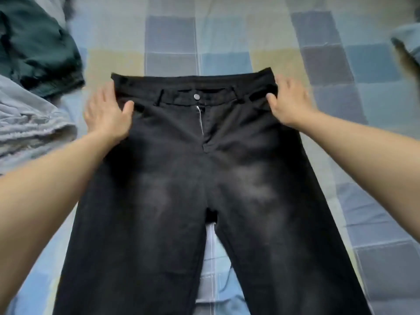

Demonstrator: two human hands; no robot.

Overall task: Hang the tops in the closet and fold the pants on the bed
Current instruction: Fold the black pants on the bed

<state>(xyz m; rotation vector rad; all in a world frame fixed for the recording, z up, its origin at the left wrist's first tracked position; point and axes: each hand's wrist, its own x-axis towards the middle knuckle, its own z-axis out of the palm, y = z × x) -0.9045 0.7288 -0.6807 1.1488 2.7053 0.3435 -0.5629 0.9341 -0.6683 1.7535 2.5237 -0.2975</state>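
Black faded jeans [193,178] lie flat, front side up, on the checked bed sheet [227,42], waistband away from me and both legs spread toward me. The fly is partly unzipped under a metal button. My left hand [106,112] rests flat with straight fingers on the left end of the waistband, thumb on the fabric. My right hand [291,101] lies flat on the right end of the waistband, thumb pressing the denim near a belt loop.
A dark green garment [38,46] is bunched at the upper left of the bed. Below it lies a crumpled light grey-blue garment [29,119]. A blue denim piece [406,42] shows at the right edge.
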